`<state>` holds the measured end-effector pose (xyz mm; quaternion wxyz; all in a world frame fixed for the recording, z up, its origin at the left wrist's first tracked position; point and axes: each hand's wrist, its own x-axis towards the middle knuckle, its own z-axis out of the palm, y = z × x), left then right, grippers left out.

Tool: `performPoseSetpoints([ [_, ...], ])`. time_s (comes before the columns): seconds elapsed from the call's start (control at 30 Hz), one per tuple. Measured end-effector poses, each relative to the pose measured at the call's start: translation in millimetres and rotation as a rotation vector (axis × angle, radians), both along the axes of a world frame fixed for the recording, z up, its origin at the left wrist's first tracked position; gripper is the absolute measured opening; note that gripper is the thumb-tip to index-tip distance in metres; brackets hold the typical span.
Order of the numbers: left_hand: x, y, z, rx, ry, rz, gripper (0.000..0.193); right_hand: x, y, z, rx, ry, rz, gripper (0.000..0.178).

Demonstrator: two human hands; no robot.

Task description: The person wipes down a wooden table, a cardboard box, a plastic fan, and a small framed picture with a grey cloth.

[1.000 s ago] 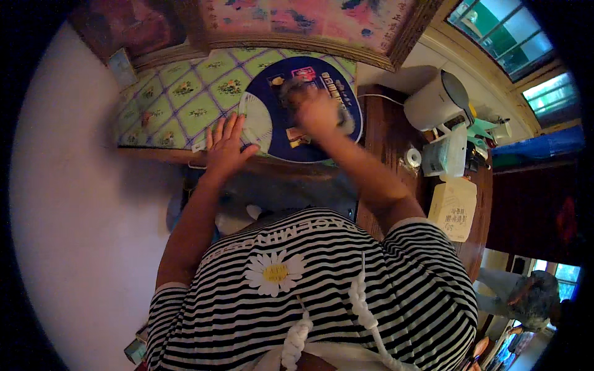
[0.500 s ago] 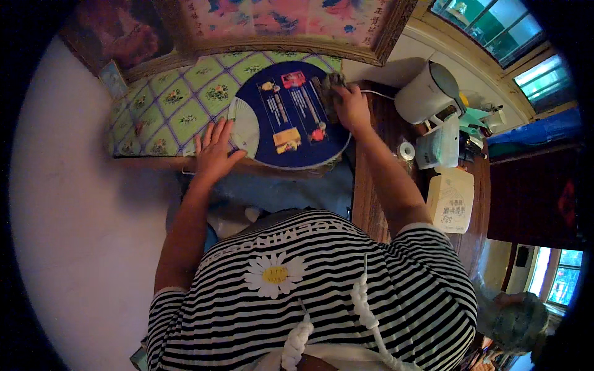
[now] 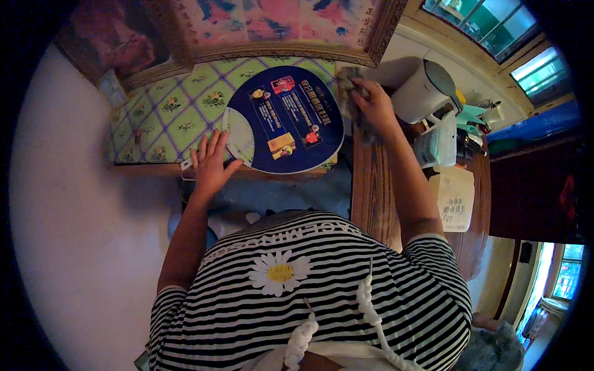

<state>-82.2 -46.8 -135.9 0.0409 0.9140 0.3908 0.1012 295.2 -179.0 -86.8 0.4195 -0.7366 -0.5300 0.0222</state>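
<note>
At the pale ribbed end of the round blue fan (image 3: 297, 123), we are resting our left hand (image 3: 212, 163), its fingers slightly parted and its thumb spreading away from them. Just beside the fan's right edge, we are holding a crumpled grey cloth (image 3: 348, 93) in our right hand (image 3: 375, 104), its fingers clamping on the fabric. The fan is lying on a green flowered tablecloth (image 3: 167, 102); farther right of the fan, a pale kettle (image 3: 416, 94) is standing.

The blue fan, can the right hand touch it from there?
Probably yes: the fan lies just to the left of the right hand, its printed side uncovered. Only the bunched cloth in that hand seems to come between.
</note>
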Motion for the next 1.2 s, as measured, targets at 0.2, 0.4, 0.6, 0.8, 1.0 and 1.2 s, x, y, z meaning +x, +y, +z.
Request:
performPoseSetpoints([
  [0.2, 4, -5, 1, -0.015, -0.008, 0.051, 0.074, -3, 80, -22, -0.096, -0.260, 0.194, 0.034],
  [0.4, 3, -5, -4, 0.010, 0.002, 0.087, 0.074, -31, 40, -39, -0.284, -0.419, 0.091, 0.036],
  [0.6, 4, -2, -7, 0.031, 0.002, 0.084, 0.074, -94, -36, -44, -0.190, -0.226, -0.112, 0.034],
  [0.8, 2, -1, -4, 0.065, 0.012, 0.067, 0.073, -142, -73, -38, -0.062, -0.196, -0.098, 0.039],
  [1.0, 18, -18, -20, 0.094, -0.001, 0.198, 0.070, -81, -91, -22, 0.170, -0.062, 0.050, 0.028],
  [1.2, 20, -18, -20, 0.106, -0.019, 0.199, 0.070, -53, -32, 8, 0.241, -0.057, -0.043, 0.029],
])
